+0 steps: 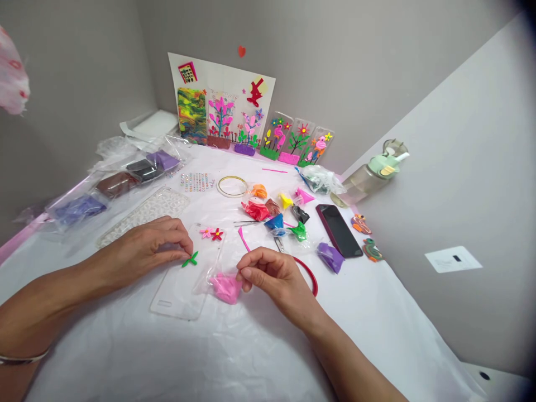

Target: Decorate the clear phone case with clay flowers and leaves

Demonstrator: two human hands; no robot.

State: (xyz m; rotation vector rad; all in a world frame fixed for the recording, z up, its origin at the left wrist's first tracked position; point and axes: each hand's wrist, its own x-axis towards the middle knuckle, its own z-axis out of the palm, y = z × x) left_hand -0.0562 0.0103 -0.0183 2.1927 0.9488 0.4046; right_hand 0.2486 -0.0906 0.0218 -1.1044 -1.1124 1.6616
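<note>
A clear phone case [178, 290] lies flat on the white-covered table. Two small clay flowers, one pink [206, 232] and one red [216, 234], sit at its far end. My left hand [161, 243] is over the case's left side, thumb and forefinger closed at a green clay piece [191, 259] shaped like crossed leaves. Right of the case is a plastic bag of pink clay [226, 288]. My right hand [272, 273] is beside this bag, its thumb and fingers pinched together. Whatever is between those fingertips, if anything, is too small to tell.
Several bags of coloured clay, such as blue [275, 223] and purple [330, 257], lie beyond my right hand. A phone [340, 230] and a bottle [368, 176] are at the right. A textured case [144, 215] lies left. Decorated cases [220, 120] lean along the back wall.
</note>
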